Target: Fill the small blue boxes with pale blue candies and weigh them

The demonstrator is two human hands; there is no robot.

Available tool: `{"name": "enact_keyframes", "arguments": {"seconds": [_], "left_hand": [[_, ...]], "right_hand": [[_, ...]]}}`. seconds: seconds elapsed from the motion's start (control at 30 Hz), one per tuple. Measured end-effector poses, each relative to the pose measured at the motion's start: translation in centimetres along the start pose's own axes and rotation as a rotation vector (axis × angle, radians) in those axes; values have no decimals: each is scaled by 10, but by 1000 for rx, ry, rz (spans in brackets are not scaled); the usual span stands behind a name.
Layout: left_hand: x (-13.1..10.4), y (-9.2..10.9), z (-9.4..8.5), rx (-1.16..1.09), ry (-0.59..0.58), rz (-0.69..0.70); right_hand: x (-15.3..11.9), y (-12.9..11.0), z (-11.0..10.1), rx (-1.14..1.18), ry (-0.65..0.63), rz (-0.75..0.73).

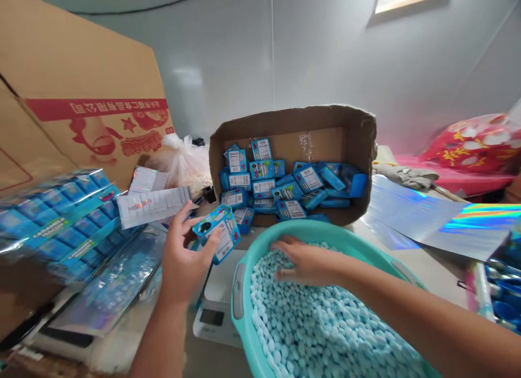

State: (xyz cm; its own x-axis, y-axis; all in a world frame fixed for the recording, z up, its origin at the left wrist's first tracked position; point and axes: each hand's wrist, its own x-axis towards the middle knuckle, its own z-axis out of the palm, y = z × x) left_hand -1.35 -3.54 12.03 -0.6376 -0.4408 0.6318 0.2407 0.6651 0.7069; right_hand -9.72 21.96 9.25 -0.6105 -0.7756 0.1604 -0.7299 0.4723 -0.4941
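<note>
My left hand (189,248) grips a small blue printed box (223,238), tilted, left of a teal basin (240,324). The basin holds a great many light blue candies (293,313). Inside it, near its far left side, my right hand (299,258) rests on the candies with its fingers apart; whether candies lie under the palm is hidden. Behind the basin, an open cardboard box (285,120) on its side holds several more blue boxes (262,169). A white scale (215,321) with a small display sits beside the basin, below my left hand.
Plastic-wrapped blue packs (61,226) stand at the left before a large carton (97,74). Silvery sheets (431,220) lie on the right, with a red patterned bag (476,142) behind. A knotted plastic bag (183,164) sits beside the cardboard box.
</note>
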Motion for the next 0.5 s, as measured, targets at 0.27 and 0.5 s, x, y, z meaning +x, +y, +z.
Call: {"name": "enact_keyframes", "arguments": {"seconds": [0.27,0.5], "left_hand": [[-5,-66,-23,-314,-338,-291],[-5,-64,-26,-236,-688,-267]], "right_hand": [[1,-9,12,-25,-289,-25],[7,-20,17,48,-357,-91]]}}
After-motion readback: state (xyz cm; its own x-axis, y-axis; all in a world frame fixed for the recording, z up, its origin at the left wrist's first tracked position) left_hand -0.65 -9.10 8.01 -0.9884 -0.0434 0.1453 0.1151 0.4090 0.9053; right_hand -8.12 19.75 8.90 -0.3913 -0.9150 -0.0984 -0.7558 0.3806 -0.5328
